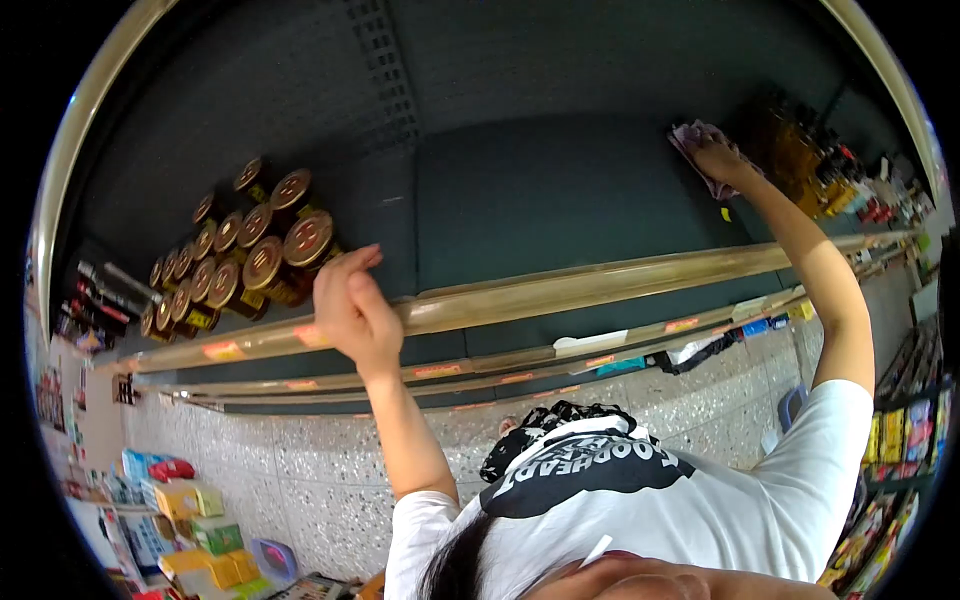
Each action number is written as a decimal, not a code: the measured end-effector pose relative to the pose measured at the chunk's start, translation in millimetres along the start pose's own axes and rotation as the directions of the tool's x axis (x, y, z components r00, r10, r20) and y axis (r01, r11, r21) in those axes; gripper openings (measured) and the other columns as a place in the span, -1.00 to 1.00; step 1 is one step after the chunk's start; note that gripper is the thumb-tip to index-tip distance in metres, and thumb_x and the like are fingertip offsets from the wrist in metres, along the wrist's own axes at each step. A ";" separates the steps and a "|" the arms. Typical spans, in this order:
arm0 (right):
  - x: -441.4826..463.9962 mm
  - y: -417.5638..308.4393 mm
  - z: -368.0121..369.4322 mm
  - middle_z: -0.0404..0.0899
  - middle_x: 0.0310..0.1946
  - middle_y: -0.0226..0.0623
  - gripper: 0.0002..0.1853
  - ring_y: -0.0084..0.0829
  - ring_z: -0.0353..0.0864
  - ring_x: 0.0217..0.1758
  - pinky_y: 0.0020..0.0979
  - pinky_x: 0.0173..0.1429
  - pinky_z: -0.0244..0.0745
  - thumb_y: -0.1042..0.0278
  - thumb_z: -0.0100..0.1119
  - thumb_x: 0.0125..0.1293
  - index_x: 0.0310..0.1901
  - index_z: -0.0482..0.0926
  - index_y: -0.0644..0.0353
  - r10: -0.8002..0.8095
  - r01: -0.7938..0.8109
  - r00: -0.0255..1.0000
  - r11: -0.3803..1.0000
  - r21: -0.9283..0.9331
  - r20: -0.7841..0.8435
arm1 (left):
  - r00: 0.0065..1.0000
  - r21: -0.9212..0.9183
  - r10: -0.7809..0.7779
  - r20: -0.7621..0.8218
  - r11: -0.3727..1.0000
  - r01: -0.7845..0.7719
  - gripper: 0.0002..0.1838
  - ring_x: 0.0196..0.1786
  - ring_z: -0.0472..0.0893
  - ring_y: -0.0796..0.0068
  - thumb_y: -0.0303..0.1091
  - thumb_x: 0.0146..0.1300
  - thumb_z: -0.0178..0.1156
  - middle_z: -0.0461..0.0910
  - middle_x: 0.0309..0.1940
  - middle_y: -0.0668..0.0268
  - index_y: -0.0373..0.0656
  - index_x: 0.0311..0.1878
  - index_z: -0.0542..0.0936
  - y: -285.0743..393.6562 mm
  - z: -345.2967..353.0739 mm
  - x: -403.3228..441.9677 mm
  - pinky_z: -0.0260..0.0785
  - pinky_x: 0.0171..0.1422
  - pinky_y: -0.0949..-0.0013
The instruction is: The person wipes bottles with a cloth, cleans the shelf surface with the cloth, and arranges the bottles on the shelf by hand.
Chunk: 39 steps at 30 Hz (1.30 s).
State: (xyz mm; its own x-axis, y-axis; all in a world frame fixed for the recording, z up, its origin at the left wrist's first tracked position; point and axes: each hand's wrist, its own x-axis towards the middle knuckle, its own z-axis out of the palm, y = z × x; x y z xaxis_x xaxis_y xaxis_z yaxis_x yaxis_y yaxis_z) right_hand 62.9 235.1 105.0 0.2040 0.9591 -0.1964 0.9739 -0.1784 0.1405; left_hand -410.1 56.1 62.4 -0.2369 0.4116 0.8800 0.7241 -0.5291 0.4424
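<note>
My right hand (722,165) presses a pinkish-purple cloth (690,138) onto the dark shelf surface (560,195), toward the back right. Bottles with amber contents (795,150) stand just beyond that hand. At the front edge of the shelf, my left hand (358,308) is beside the clear price rail (500,305), its fingers loosely extended and holding nothing. Close to its fingertips stands a group of glass jars (268,270) with gold lids and dark contents, set in rows on the left part of the shelf.
Lower shelf edges (470,365) with orange price labels run beneath this shelf. A small yellow scrap (726,214) lies near the cloth. Dark packages (105,300) stand at the far left. Boxes (190,500) are on the lower left, above the speckled floor (310,450). Stocked shelves (905,435) are on the right.
</note>
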 end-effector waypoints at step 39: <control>-42.9 -410.5 -9.4 0.52 0.13 0.12 -0.53 0.02 0.48 0.22 -0.12 0.36 0.31 0.26 -0.01 0.40 0.25 0.45 0.35 -0.815 0.943 0.281 0.333 -0.012 -0.507 | 0.996 -0.128 0.052 -0.076 0.990 -0.062 -0.60 -0.17 0.63 0.11 -0.18 0.48 -0.06 0.67 -0.32 0.13 -0.31 -0.17 0.65 -6.5 -0.6 -2.1 0.43 -0.02 0.20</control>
State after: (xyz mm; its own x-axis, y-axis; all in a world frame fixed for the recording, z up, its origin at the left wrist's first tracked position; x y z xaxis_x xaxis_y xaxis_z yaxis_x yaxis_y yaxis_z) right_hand -346.6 269.2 64.8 -0.7869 0.5264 0.3221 0.5153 0.8476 -0.1264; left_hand -414.7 58.2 57.8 -0.2474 0.3258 0.9125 0.6485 -0.6441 0.4058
